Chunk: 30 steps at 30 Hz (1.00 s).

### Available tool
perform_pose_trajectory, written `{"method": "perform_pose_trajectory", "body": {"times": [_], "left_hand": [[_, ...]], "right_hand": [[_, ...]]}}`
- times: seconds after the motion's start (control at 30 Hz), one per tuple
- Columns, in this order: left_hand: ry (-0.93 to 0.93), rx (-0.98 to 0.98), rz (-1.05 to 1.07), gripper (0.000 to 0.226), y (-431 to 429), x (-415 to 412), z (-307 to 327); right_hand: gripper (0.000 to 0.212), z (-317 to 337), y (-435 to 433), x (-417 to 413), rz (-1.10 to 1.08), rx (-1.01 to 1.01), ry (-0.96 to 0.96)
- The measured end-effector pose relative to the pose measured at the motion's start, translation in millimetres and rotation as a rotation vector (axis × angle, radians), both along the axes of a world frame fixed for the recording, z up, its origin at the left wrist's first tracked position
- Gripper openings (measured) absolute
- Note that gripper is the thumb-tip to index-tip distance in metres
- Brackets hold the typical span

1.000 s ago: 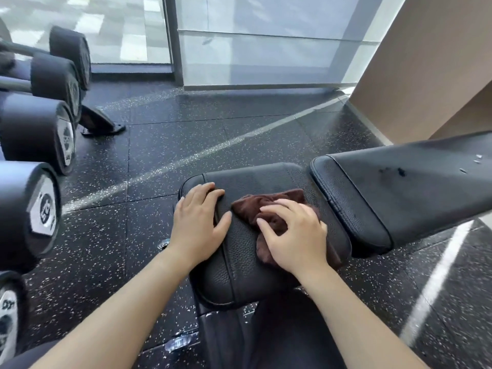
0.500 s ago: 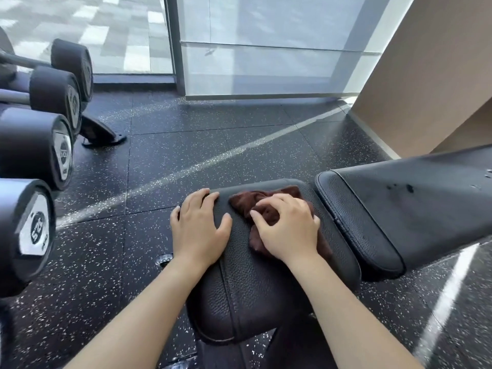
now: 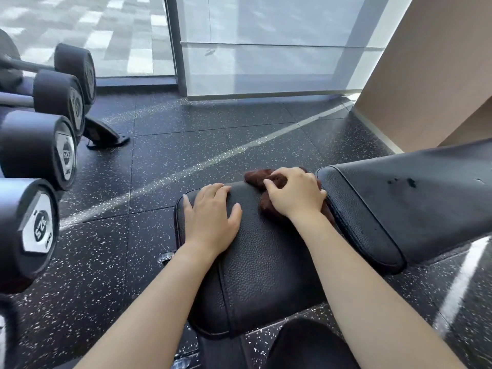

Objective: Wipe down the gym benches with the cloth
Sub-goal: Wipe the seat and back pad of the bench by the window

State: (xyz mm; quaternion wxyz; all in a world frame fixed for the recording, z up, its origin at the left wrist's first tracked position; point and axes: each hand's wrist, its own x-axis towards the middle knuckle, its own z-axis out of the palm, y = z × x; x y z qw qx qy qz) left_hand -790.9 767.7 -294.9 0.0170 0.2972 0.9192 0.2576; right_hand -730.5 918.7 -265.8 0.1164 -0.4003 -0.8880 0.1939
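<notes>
Your right hand (image 3: 295, 198) gripped the bunched cloth (image 3: 257, 178) at the far right corner of the seat pad (image 3: 266, 262), touching the back pad (image 3: 399, 203), whose length ran rightward. Your left hand (image 3: 210, 217) lay spread flat on the seat pad's far left.

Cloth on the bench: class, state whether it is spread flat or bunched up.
Bunched up. The cloth sits in rounded lumps under the right hand, whose fingers curl round it on the seat.
</notes>
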Motion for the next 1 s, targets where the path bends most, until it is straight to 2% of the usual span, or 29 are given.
{"method": "perform_pose_trajectory", "body": {"times": [0.13,0.27,0.47,0.6,0.73,0.87,1.0], "left_hand": [[0.02,0.002,-0.058,0.049,9,6,-4],[0.077,-0.006,-0.043,0.05,12,3,-9],[0.121,-0.006,-0.034,0.051,15,3,-12],[0.104,-0.044,-0.041,0.052,15,2,-10],[0.092,-0.082,-0.081,0.049,14,5,-6],[0.102,-0.099,-0.171,0.048,16,15,-2],[0.134,-0.161,-0.274,0.053,16,33,-8]], "right_hand": [[0.025,-5,0,34,-0.102,-0.013,0.037],[0.025,-11,-5,28,-0.058,0.031,0.06],[0.029,-7,13,-22,0.029,-0.003,-0.012],[0.033,-3,27,-25,0.081,-0.045,-0.086],[0.03,-8,21,19,0.068,-0.069,0.047],[0.033,-24,-7,94,0.041,0.006,0.201],[0.029,-32,-16,117,-0.037,0.043,0.245]]}}
